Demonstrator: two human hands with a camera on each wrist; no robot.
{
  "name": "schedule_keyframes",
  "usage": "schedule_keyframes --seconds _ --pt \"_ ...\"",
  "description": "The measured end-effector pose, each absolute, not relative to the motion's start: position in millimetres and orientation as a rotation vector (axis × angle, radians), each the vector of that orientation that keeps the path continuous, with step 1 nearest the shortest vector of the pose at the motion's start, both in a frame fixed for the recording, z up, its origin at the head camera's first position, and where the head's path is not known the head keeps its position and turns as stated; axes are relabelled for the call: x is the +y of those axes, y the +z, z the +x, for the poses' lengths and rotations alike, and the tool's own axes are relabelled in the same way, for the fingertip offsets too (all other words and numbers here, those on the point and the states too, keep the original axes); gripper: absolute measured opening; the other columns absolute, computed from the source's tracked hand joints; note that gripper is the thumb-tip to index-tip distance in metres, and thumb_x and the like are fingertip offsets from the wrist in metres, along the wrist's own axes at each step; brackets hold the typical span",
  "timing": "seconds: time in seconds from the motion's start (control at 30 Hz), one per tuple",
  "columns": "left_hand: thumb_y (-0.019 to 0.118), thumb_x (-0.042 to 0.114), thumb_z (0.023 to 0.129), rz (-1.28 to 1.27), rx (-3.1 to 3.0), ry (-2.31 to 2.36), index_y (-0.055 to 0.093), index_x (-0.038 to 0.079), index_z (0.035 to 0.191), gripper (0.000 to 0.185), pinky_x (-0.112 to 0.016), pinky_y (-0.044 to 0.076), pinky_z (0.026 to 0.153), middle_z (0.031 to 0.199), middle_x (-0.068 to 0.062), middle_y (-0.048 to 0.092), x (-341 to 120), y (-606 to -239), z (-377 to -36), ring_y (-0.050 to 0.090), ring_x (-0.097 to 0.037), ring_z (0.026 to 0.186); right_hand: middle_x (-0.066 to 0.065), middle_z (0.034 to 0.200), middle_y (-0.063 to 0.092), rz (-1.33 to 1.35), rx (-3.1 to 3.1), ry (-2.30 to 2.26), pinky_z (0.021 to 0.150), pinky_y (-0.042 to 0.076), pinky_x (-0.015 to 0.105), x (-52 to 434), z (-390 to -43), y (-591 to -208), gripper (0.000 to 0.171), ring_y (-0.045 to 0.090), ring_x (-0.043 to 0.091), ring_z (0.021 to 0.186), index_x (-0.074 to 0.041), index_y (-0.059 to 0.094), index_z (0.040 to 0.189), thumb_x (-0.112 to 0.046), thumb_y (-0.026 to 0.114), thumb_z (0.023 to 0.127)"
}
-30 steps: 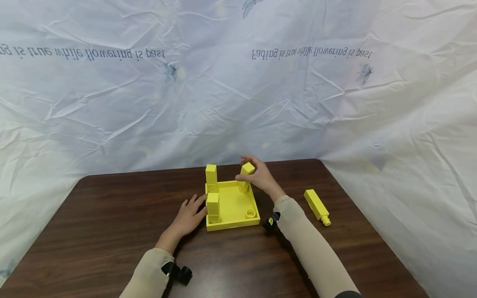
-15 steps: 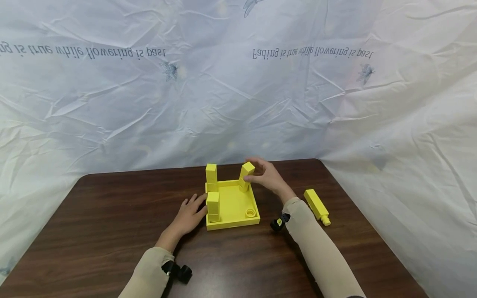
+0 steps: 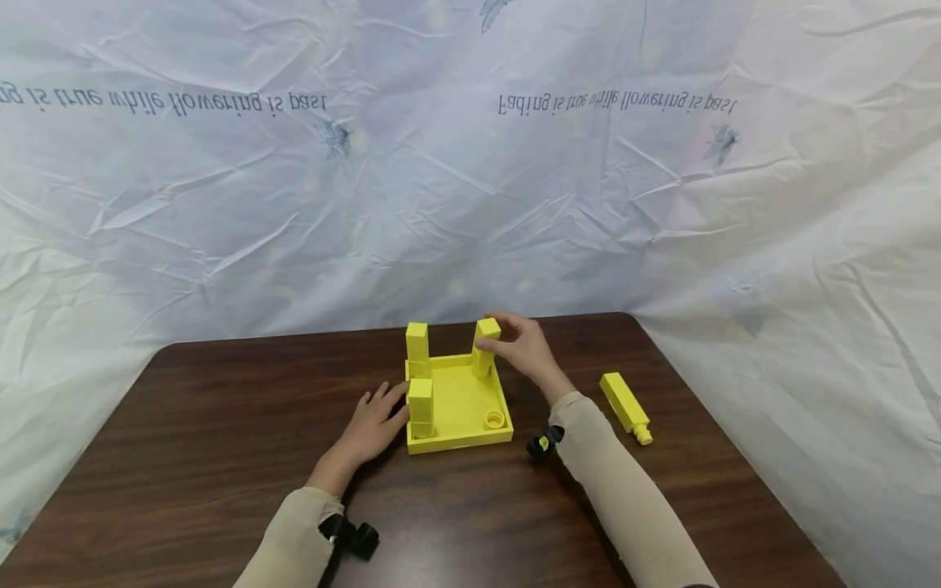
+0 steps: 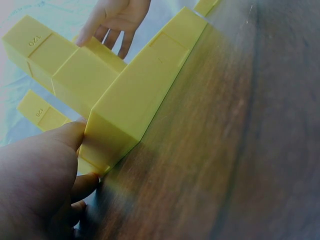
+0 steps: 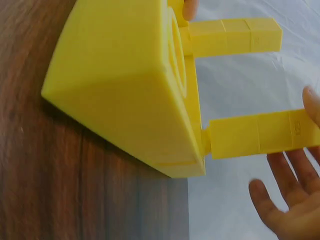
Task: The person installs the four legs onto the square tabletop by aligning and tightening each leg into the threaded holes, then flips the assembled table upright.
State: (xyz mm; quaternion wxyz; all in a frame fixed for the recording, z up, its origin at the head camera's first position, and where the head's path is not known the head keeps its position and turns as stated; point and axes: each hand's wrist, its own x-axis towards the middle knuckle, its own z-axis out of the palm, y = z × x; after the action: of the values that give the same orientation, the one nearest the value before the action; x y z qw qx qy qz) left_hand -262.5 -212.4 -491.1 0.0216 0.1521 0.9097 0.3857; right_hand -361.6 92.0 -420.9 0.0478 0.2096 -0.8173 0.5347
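We see the right hand (image 3: 525,349) at the top of the far right yellow post (image 3: 484,347), which stands upright in the back right corner of the yellow tray (image 3: 463,408); its fingers (image 3: 507,345) look loosely spread, and we cannot tell whether they pinch the post. The left hand (image 3: 371,425) lies on the surface (image 3: 220,441), fingers nearly straight, fingertips touching the tray's left edge beside the near left post (image 3: 420,407).
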Motion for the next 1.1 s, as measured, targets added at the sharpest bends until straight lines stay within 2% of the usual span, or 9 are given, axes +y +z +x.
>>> schedule_keyframes --seconds 0.2,0.3,0.4,0.47,0.57,0.63,0.83,0.97,1.1 --pt "0.046 0.032 0.115 0.474 2.823 1.187 0.033 0.008 0.167 0.058 -0.065 0.0 0.126 0.167 -0.02 0.037 -213 -492 -263 0.013 -0.043 0.16 0.007 0.12 0.071 0.512 -2.483 1.573 0.088 0.058 0.047 84 -357 -423 0.055 0.064 0.027 0.105 -0.014 0.072 0.135 -0.034 0.091 0.087" --pt "0.047 0.033 0.115 0.483 2.833 1.193 0.034 0.007 0.166 0.058 -0.067 0.0 0.125 0.166 -0.021 0.038 -212 -492 -261 0.014 -0.046 0.159 0.008 0.121 0.07 0.506 -2.497 1.558 0.09 0.058 0.048 83 -355 -422 0.055 0.064 0.028 0.108 -0.013 0.072 0.134 -0.034 0.091 0.087" --pt "0.047 0.035 0.115 0.48 2.839 1.189 0.035 0.008 0.166 0.059 -0.067 0.001 0.125 0.166 -0.021 0.039 -211 -492 -259 0.014 -0.046 0.159 0.011 0.129 0.067 0.543 -2.536 1.542 0.095 0.057 0.053 85 -355 -420 0.061 0.062 0.033 0.118 -0.011 0.068 0.141 -0.034 0.089 0.088" --pt "0.047 0.035 0.115 0.482 2.836 1.197 0.035 0.007 0.166 0.059 -0.067 0.001 0.125 0.166 -0.022 0.039 -210 -492 -258 0.014 -0.047 0.159 0.012 0.141 0.062 0.59 -2.577 1.517 0.102 0.053 0.057 88 -355 -419 0.068 0.057 0.036 0.13 -0.011 0.062 0.147 -0.034 0.089 0.089" --pt "0.046 0.036 0.115 0.481 2.837 1.204 0.035 0.006 0.165 0.06 -0.067 0.002 0.125 0.165 -0.022 0.039 -209 -492 -257 0.015 -0.047 0.159 0.012 0.156 0.052 0.676 -2.622 1.484 0.108 0.047 0.062 94 -357 -415 0.076 0.047 0.038 0.142 -0.013 0.055 0.155 -0.035 0.088 0.09" --pt "0.047 0.035 0.115 0.477 2.836 1.212 0.035 0.006 0.165 0.06 -0.067 0.001 0.125 0.165 -0.023 0.038 -209 -492 -256 0.015 -0.047 0.159 0.012 0.16 0.047 0.728 -2.627 1.482 0.109 0.047 0.062 98 -358 -412 0.077 0.046 0.038 0.144 -0.016 0.052 0.156 -0.034 0.087 0.091" --pt "0.046 0.032 0.115 0.459 2.825 1.194 0.032 0.007 0.166 0.058 -0.066 0.0 0.126 0.167 -0.021 0.036 -207 -492 -255 0.013 -0.044 0.16 0.015 0.148 0.057 0.813 -2.601 1.546 0.1 0.054 0.055 107 -357 -406 0.068 0.06 0.034 0.126 -0.013 0.056 0.153 -0.027 0.086 0.093" --pt "0.046 0.032 0.116 0.462 2.82 1.193 0.031 0.007 0.167 0.059 -0.066 -0.001 0.126 0.167 -0.021 0.035 -208 -492 -255 0.012 -0.044 0.16 0.011 0.136 0.064 0.818 -2.599 1.504 0.096 0.056 0.052 105 -356 -405 0.057 0.064 0.031 0.117 -0.01 0.061 0.147 -0.026 0.082 0.096" --pt "0.046 0.033 0.116 0.467 2.816 1.199 0.032 0.008 0.167 0.058 -0.065 -0.001 0.126 0.167 -0.02 0.036 -208 -491 -255 0.012 -0.043 0.16 0.008 0.121 0.068 0.763 -2.582 1.455 0.087 0.058 0.048 101 -354 -407 0.048 0.065 0.027 0.105 -0.012 0.067 0.14 -0.027 0.081 0.097"
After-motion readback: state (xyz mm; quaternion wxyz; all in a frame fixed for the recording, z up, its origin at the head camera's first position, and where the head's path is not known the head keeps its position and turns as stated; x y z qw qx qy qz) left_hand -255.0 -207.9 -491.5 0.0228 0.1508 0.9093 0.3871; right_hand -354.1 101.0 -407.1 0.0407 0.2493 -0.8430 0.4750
